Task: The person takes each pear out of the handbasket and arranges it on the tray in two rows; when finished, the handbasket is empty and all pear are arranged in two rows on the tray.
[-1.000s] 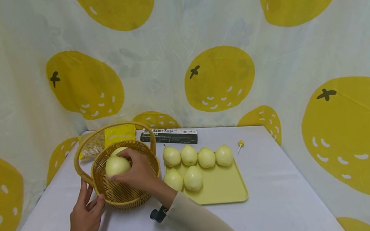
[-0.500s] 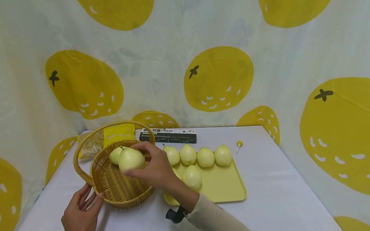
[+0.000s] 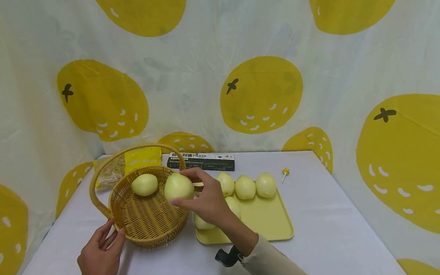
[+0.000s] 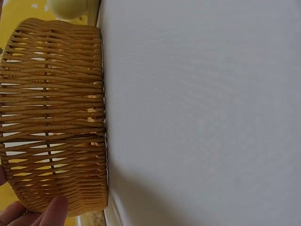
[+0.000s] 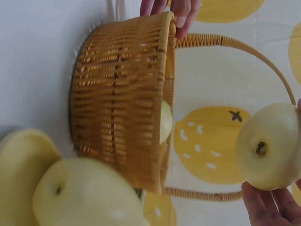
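My right hand (image 3: 208, 198) grips a pale yellow-green pear (image 3: 178, 187), lifted over the right rim of the wicker basket (image 3: 150, 240). In the right wrist view the held pear (image 5: 268, 146) shows its dark-centred dimple between fingertips and thumb. At the basket's near left side, my left hand (image 3: 100, 257) holds the rim close to the handle's foot. The right wrist view shows its fingers (image 5: 181, 12) curled over that rim. One other pear (image 3: 144, 185) lies on its side in the basket. Several pears (image 3: 245, 187) sit on the yellow tray (image 3: 265, 219), some hidden behind my right hand.
Behind the basket lie a yellow pasta bag (image 3: 142, 158) and a dark pasta box (image 3: 202, 162). A small yellow lollipop (image 3: 285, 173) is to the right of the tray. The basket's tall arched handle (image 3: 136, 147) rises above its opening. A fruit-print cloth (image 3: 186, 93) hangs behind the table.
My right hand has carried the pear rightward, from inside the basket to above its right rim, uncovering the pear that stays in it. My left hand keeps its hold on the basket.
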The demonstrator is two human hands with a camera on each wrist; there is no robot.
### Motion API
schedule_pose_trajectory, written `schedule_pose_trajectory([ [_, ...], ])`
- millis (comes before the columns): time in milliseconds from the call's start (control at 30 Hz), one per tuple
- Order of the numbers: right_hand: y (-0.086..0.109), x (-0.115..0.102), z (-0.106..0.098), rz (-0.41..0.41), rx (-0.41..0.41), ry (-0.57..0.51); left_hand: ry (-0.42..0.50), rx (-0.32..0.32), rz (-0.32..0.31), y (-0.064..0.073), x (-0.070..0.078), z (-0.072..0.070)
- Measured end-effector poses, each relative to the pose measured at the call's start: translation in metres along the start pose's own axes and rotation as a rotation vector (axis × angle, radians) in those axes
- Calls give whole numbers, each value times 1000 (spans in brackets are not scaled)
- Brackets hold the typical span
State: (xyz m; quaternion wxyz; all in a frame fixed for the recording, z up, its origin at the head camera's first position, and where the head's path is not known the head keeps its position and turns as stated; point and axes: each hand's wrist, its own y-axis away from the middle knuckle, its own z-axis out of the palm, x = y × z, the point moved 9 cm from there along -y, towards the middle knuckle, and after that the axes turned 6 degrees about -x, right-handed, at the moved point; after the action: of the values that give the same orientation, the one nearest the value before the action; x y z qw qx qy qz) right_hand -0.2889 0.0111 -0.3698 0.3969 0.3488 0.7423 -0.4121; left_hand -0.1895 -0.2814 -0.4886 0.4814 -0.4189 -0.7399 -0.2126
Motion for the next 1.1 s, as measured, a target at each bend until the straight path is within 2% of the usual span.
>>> schedule_pose_trajectory([
  [367, 22, 16, -46, 70, 70, -2, 16, -18, 2, -1, 1, 2],
  [667, 43, 36, -82, 143, 149, 25, 27, -8, -63, 0, -5, 1],
  [933, 61, 48, -110, 180, 197, 42, 47, -24, -70, 1, -4, 4],
  [1100, 73, 57, -125, 238, 219, 71, 49, -23, -60, 1, -3, 4],
])
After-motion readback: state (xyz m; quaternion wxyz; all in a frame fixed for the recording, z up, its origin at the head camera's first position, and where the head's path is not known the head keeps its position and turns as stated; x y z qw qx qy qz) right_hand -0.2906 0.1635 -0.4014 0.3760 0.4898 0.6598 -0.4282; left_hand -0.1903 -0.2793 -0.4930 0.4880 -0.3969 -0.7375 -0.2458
